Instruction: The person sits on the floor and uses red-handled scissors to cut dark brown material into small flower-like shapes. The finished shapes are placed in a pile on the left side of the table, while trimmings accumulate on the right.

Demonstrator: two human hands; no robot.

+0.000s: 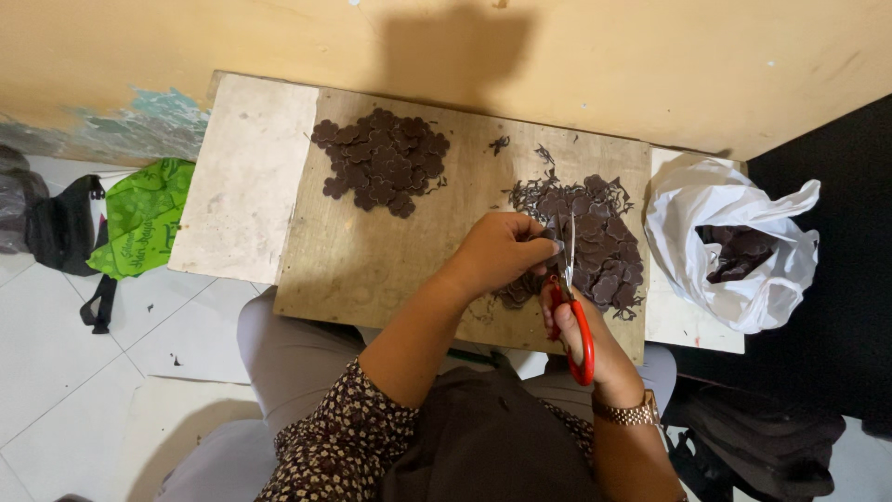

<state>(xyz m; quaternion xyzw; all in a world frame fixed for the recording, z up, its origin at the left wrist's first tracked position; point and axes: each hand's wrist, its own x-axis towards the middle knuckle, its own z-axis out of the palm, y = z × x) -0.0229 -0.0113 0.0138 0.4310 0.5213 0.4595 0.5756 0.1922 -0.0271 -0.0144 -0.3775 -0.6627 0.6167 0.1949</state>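
Red-handled steel scissors (pixel 574 307) sit clenched in the right hand (pixel 581 325), blades up. Left hand (pixel 502 251) pinches a small dark brown flower-shaped cutout (pixel 548 244) at the blades, above the untrimmed brown pile (pixel 604 242). Trimmed brown pile (pixel 381 160) lies well apart, far left on the wooden board tabletop (pixel 372 251); bare wood lies between. White plastic bag (pixel 734 242) sits beyond the board's right edge.

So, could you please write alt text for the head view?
Seen from above, a person's right hand works red-handled scissors on a small dark piece held by the left hand, over a wooden board. Two piles of dark flower-shaped cutouts lie on it.
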